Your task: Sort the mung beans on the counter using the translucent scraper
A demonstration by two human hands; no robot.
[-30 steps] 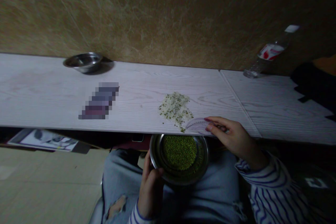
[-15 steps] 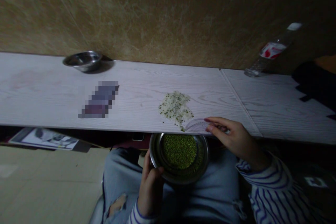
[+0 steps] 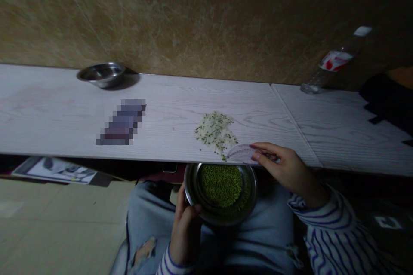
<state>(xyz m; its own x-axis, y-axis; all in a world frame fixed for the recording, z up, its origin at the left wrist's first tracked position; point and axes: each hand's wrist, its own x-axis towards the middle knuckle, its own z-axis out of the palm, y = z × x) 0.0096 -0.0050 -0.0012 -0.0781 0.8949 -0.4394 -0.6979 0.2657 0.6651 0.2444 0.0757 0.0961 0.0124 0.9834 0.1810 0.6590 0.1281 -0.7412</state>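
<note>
My left hand (image 3: 188,227) grips the left rim of a steel bowl (image 3: 250,206), which sits on my lap just under the table's front edge. Green mung beans (image 3: 222,184) cover the bowl's bottom. Between the thumb and fingers of my right hand (image 3: 284,165) is a clear plastic protractor (image 3: 241,153), held low over the tabletop near its edge. Its curved side faces a pile of white rice mixed with green beans (image 3: 215,129). A thin tail of the pile runs down to the table edge, beside the protractor's left tip.
A second steel bowl (image 3: 103,75) stands at the back left by the wall. A blurred-out flat object (image 3: 122,122) lies in front of it. A plastic bottle (image 3: 335,61) and a dark item (image 3: 389,99) are at the right. Below the table's left part is a picture sheet (image 3: 61,169).
Almost nothing differs. My right hand and the protractor have shifted very slightly to the left; the left hand and bowl hold their place.
</note>
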